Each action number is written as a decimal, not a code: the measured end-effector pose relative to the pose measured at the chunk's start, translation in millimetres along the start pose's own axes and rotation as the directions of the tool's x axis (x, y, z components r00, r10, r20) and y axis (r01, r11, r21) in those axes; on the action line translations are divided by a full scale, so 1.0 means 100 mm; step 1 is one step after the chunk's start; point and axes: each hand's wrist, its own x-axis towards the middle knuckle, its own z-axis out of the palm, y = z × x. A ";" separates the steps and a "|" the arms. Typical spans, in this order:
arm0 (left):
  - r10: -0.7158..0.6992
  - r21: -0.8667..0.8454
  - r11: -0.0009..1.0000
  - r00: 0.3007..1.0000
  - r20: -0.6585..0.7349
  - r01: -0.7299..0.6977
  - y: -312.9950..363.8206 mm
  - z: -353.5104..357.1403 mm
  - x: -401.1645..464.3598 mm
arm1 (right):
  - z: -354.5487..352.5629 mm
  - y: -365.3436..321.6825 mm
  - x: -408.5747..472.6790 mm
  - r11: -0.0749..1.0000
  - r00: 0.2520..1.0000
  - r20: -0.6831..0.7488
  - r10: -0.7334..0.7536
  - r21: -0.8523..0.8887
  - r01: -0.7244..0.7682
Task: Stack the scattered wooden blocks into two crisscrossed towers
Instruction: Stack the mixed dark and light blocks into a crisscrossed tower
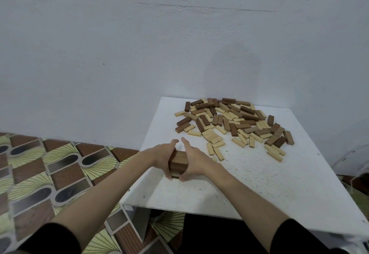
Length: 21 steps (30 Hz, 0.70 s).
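A short tower of wooden blocks, dark brown on top with light ends lower down, stands near the left edge of the white table. My left hand presses flat against its left side and my right hand presses against its right side, fingers mostly straight. A scattered pile of dark and light wooden blocks lies at the table's far side near the wall. A few light blocks lie loose just right of my hands.
A white wall rises right behind the table. A patterned floor mat in green and brown covers the ground to the left. The table's front edge lies close to my body.
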 end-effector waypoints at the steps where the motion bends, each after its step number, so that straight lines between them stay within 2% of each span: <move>1: -0.002 0.014 1.000 1.000 -0.006 0.002 0.00 0.01 0.00 | 0.00 0.00 -0.01 1.000 1.000 -0.004 -0.009 -0.007 0.009; 9: 0.056 0.186 0.982 0.993 -0.099 -0.037 0.10 0.00 -0.01 | -0.01 -0.03 -0.03 0.997 0.999 -0.029 -0.041 -0.072 0.039; 21: 0.043 0.210 0.977 0.995 -0.091 -0.023 0.13 0.01 0.00 | 0.00 -0.03 -0.02 0.990 0.997 -0.049 -0.059 -0.134 0.052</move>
